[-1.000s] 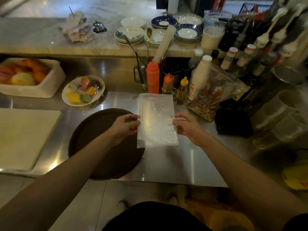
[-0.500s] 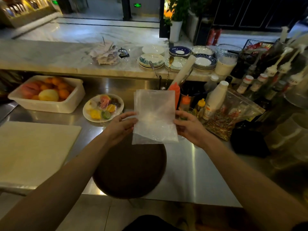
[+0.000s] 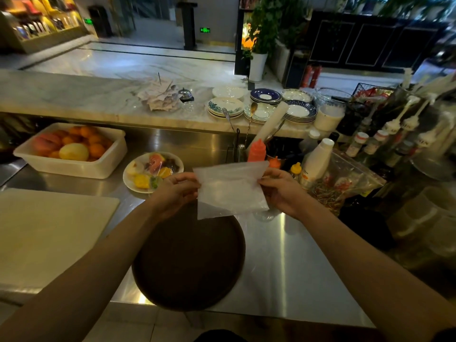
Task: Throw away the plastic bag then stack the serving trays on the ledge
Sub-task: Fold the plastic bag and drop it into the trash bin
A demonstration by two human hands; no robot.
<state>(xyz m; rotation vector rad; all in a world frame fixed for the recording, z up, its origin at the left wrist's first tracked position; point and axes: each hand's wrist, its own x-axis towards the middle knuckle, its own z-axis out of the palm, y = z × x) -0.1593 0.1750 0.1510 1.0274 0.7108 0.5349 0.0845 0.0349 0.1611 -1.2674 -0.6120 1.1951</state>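
Both hands hold one clear plastic bag [image 3: 230, 188] stretched between them above the steel bench [image 3: 291, 262]: left hand [image 3: 176, 193] pinching its left edge, right hand [image 3: 281, 190] pinching its upper right corner. Bag: flat, translucent, its lower edge hanging over the far rim of a round dark-brown serving tray [image 3: 188, 262], which lies flat on the bench near the front edge. Left of tray: pale cutting board [image 3: 49, 233]. Beyond the left hand: plate of cut fruit [image 3: 153, 171]; farther left, white tub of oranges [image 3: 71, 150]. Behind the bag: orange squeeze bottle [image 3: 256, 150]. Marble ledge [image 3: 74, 97] at rear carries stacked plates [image 3: 261, 104].
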